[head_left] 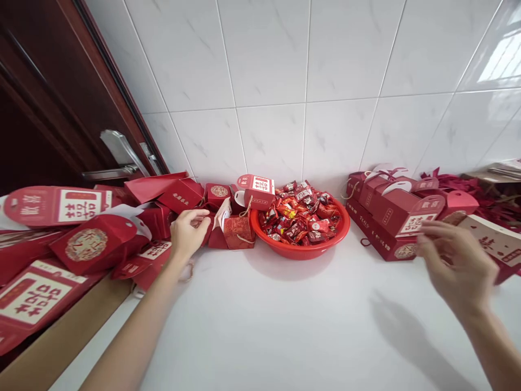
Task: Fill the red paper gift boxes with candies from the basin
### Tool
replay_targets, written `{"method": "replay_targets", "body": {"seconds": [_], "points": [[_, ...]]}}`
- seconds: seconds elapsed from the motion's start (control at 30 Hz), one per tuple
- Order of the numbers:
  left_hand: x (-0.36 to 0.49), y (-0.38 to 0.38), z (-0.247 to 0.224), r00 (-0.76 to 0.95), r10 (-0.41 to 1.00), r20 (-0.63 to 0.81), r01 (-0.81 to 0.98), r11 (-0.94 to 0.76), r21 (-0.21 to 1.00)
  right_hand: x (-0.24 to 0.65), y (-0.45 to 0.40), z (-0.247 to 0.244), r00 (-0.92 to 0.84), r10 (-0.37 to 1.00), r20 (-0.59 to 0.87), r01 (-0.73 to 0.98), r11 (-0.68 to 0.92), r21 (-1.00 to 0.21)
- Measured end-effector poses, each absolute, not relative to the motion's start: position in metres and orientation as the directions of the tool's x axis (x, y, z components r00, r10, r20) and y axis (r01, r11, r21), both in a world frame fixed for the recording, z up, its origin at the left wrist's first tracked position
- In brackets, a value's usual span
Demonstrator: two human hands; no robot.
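My left hand [188,233] is over the left group of red gift boxes, fingers loosely bent and pointing right. Its fingertips are close to a red box with an open top [239,232]; whether they touch anything is hard to see. My right hand [459,266] is on the right, somewhat blurred, fingers outstretched and nothing visible in them. It hovers in front of a stack of folded red boxes with rope handles [401,209]. Between the hands, a red plastic basin [303,252] holds a heap of red-wrapped candies [301,212].
Many red boxes with white labels [35,293] fill a cardboard carton [77,331] at left. A dark wooden door with a metal handle [122,152] stands behind it. Dark red ribbons [488,212] lie at far right. A tiled wall [268,65] backs the white tabletop [285,331].
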State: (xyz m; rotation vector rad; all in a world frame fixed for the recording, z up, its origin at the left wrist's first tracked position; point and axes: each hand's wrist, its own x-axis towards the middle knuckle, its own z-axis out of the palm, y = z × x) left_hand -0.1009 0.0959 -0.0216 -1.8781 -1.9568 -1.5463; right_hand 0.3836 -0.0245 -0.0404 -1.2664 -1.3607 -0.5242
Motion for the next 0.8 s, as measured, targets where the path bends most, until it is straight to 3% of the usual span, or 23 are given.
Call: {"method": "replay_targets", "body": {"seconds": [0.07, 0.17, 0.27, 0.37, 0.5, 0.63, 0.73, 0.8], "points": [[-0.107, 0.103, -0.014, -0.301, 0.767, 0.566, 0.81, -0.108, 0.577, 0.365, -0.023, -0.048, 0.06, 0.447, 0.893, 0.842, 0.457, -0.285], [-0.092, 0.115, -0.006, -0.264, 0.765, 0.587, 0.799, -0.167, 0.577, 0.338, -0.023, -0.06, -0.081, 0.558, 0.826, 0.762, 0.568, -0.309], [-0.058, 0.136, 0.003, -0.227, 0.795, 0.562, 0.676, -0.287, 0.679, 0.318, -0.024, -0.07, -0.176, 0.617, 0.767, 0.722, 0.61, -0.325], [-0.026, 0.163, 0.014, -0.257, 0.86, 0.44, 0.493, -0.275, 0.825, 0.308, -0.026, -0.075, -0.232, 0.651, 0.723, 0.703, 0.626, -0.338], [-0.002, 0.185, 0.025, -0.201, 0.887, 0.415, 0.403, -0.311, 0.861, 0.304, -0.03, -0.071, -0.238, 0.672, 0.701, 0.681, 0.63, -0.373], [0.007, 0.157, 0.036, -0.016, 0.782, 0.623, 0.306, -0.589, 0.748, 0.309, -0.024, -0.054, -0.196, 0.681, 0.706, 0.622, 0.643, -0.447], [0.009, 0.103, 0.045, 0.235, 0.632, 0.739, 0.342, -0.765, 0.546, 0.313, -0.013, -0.033, -0.106, 0.692, 0.714, 0.529, 0.647, -0.549], [0.01, 0.063, 0.045, 0.417, 0.47, 0.778, 0.335, -0.875, 0.349, 0.314, -0.007, -0.015, -0.027, 0.713, 0.7, 0.43, 0.641, -0.636]]}}
